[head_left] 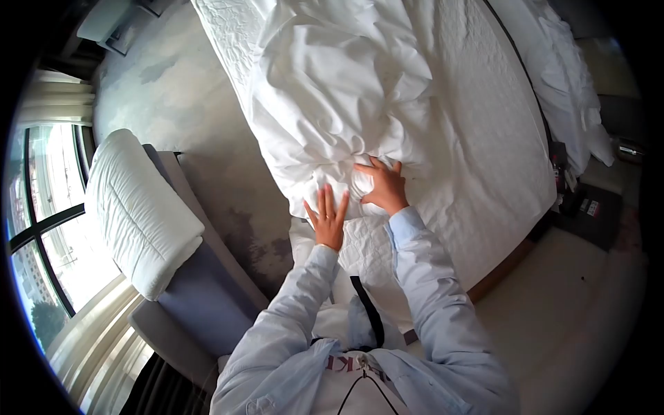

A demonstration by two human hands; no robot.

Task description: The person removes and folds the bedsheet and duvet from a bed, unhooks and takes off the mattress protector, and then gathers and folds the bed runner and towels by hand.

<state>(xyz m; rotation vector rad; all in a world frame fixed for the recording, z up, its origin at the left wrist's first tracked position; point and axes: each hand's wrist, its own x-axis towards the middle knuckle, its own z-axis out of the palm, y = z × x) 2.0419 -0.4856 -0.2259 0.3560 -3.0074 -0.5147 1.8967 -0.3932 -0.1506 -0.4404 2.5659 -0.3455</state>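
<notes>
A rumpled white duvet cover lies bunched along the bed, its near end gathered in folds under my hands. My left hand rests on that near edge, fingers spread and pointing away from me. Just to its right, my right hand presses on the same folds with fingers bent and apart; no cloth is plainly pinched in it. Beneath the cover, a white quilted mattress pad spreads over the bed and shows at the near edge below my hands.
Left of the bed, a folded white quilt rests on a grey-blue sofa beside a window. White bedding is piled beyond the bed's right side. A dark box-like object stands near the bed's right corner.
</notes>
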